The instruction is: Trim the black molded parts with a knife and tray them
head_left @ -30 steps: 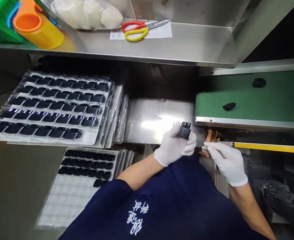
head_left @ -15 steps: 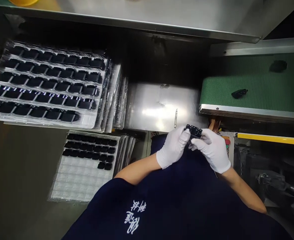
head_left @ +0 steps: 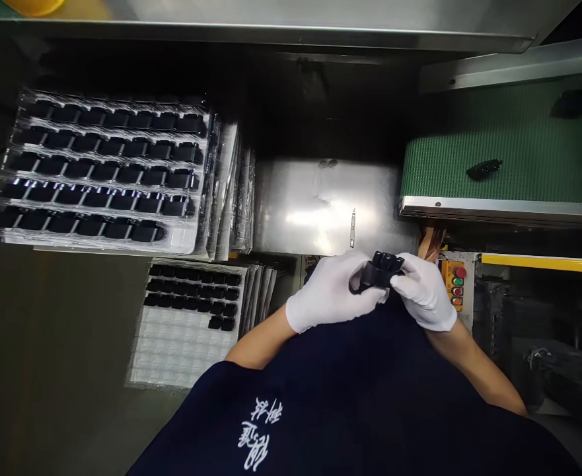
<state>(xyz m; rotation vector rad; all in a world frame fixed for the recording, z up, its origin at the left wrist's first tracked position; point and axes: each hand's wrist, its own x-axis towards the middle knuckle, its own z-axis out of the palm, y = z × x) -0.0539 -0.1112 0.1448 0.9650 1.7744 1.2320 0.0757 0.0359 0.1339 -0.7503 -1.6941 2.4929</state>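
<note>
Both hands wear white gloves and meet at a black molded part (head_left: pixel 380 270) in front of my chest. My left hand (head_left: pixel 333 291) grips its left side between thumb and fingers. Fingers of my right hand (head_left: pixel 423 291) pinch its right edge. A slim metal knife (head_left: pixel 353 228) lies on the steel table (head_left: pixel 291 205) just beyond my hands. Two more black parts rest on the green conveyor belt (head_left: pixel 439 168) at the right, one near its front edge (head_left: pixel 485 170) and one farther back (head_left: pixel 573 104).
Stacked clear trays (head_left: pixel 181 237) full of black parts stand at the left. A lower, partly filled tray (head_left: pixel 172 344) sits nearer me. A button box (head_left: pixel 453 285) is beside my right hand. A steel ledge (head_left: pixel 281 33) spans the top.
The black part has been turned in my hands, and my left hand now wraps round its left side with the thumb lower. The whole view has shifted slightly.
</note>
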